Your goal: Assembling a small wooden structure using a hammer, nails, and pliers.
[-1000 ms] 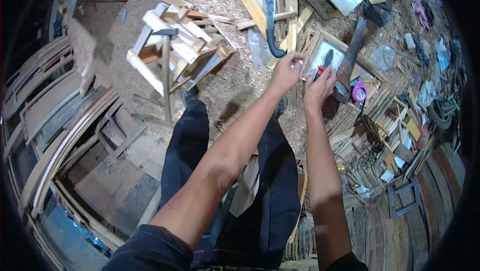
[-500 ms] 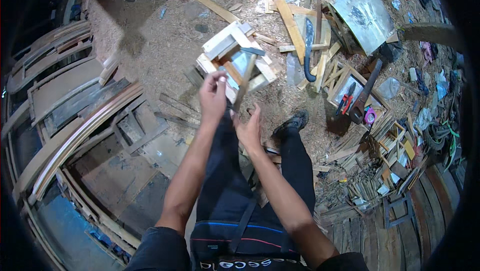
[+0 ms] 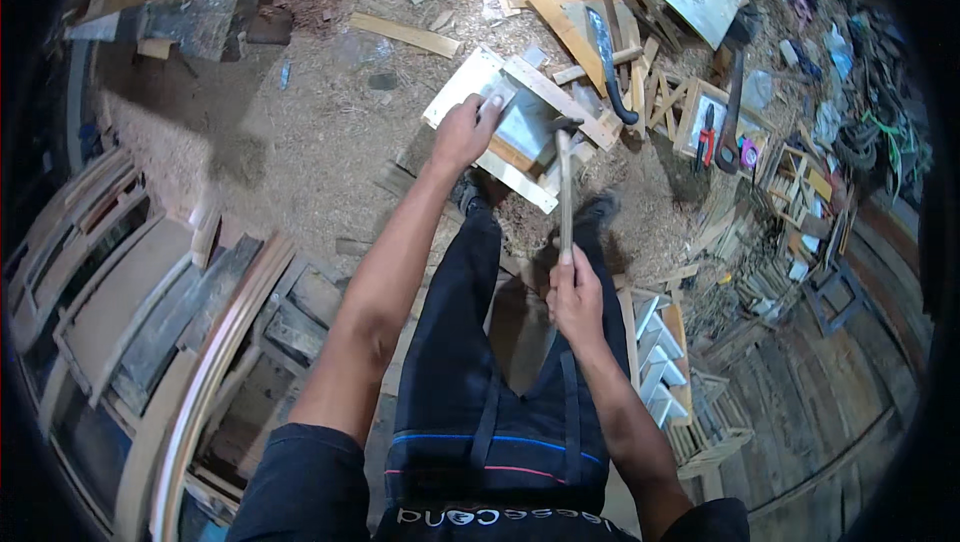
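Note:
A small box-like wooden frame (image 3: 462,85) of pale boards rests tilted over the ground in front of my feet. My left hand (image 3: 466,134) is closed on an inner edge of its left side, thumb on top. Lower right, my right hand (image 3: 576,300) is wrapped round the end of a hammer's wooden handle (image 3: 566,192). The dark hammer head (image 3: 565,126) is over the frame's right part; whether it touches the wood I cannot tell.
Right of the frame lie a black-handled machete (image 3: 606,67), red-handled pliers (image 3: 706,137), a handsaw (image 3: 733,117) and a pink tape roll (image 3: 748,154). Stacked old wooden frames (image 3: 130,292) fill the left. A white slatted piece (image 3: 660,362) stands by my right leg.
My right hand, loosely spread before, now grips the hammer handle near its end and has moved down and right. My left hand has come onto the frame, which has turned. The view has shifted.

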`<state>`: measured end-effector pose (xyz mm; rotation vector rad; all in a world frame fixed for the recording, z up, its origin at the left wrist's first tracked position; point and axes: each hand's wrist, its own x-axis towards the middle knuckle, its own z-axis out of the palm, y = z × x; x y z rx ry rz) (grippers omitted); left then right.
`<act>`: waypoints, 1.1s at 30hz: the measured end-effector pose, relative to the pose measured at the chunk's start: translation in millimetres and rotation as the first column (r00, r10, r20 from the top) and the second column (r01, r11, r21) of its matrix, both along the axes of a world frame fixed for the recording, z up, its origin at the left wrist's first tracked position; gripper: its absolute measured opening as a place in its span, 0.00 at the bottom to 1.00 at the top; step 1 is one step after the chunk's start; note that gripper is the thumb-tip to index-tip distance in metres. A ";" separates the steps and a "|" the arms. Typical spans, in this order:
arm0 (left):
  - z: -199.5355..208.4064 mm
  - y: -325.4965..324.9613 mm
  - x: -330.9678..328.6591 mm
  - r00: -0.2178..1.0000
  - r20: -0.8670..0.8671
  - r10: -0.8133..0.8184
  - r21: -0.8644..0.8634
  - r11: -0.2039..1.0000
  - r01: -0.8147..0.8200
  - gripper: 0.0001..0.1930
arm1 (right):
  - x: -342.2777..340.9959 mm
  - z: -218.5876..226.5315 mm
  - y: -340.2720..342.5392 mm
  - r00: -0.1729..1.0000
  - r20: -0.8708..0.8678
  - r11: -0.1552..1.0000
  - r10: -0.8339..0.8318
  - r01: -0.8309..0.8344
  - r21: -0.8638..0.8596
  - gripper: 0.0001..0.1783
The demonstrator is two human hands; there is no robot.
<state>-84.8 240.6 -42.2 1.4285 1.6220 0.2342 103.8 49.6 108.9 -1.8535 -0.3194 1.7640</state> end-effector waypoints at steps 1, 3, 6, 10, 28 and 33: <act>-2.2 -2.1 -0.4 1.000 0.008 -0.021 -0.009 1.000 0.021 0.25 | -3.7 7.0 0.4 1.000 0.008 1.000 -0.021 0.021 -0.009 0.19; -5.7 -7.8 -3.5 0.995 0.048 0.092 0.206 0.973 -0.100 0.23 | -11.1 15.5 6.1 0.998 -0.011 0.996 0.061 -0.062 -0.061 0.19; -14.8 -11.6 -6.0 0.998 -0.007 0.063 0.218 0.974 -0.060 0.23 | -17.8 14.0 42.6 0.990 -0.099 0.990 0.103 -0.112 -0.085 0.22; -18.0 -6.6 4.7 0.999 -0.048 0.021 0.218 0.976 -0.010 0.21 | 3.2 -18.0 94.6 0.966 -0.151 0.968 0.209 -0.226 -0.107 0.27; -17.1 -11.1 -3.2 0.999 -0.003 0.044 0.286 0.957 -0.041 0.16 | 44.6 -33.2 163.1 0.836 -0.377 0.818 0.398 -0.510 -0.267 0.20; -18.6 -14.4 -5.7 0.998 -0.058 0.024 0.269 0.963 -0.007 0.17 | 39.9 -21.3 158.7 0.804 -0.254 0.780 0.538 -0.589 -0.213 0.20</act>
